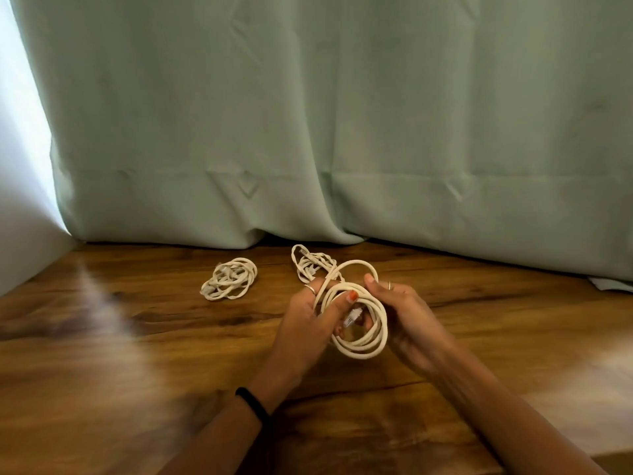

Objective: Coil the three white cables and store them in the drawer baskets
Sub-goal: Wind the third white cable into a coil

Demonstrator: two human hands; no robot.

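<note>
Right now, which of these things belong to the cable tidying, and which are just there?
Part of the job:
- coiled cable, held by left hand and right hand
- cable bundle on the wooden table
- loose cable behind the hands

Just there:
- green curtain
- black wristband

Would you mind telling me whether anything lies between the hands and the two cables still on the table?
Nothing visible does. The left bundle lies on bare table, and the other bundle sits just behind the hands. However, both the left hand and right hand are occupied gripping the coil.
</note>
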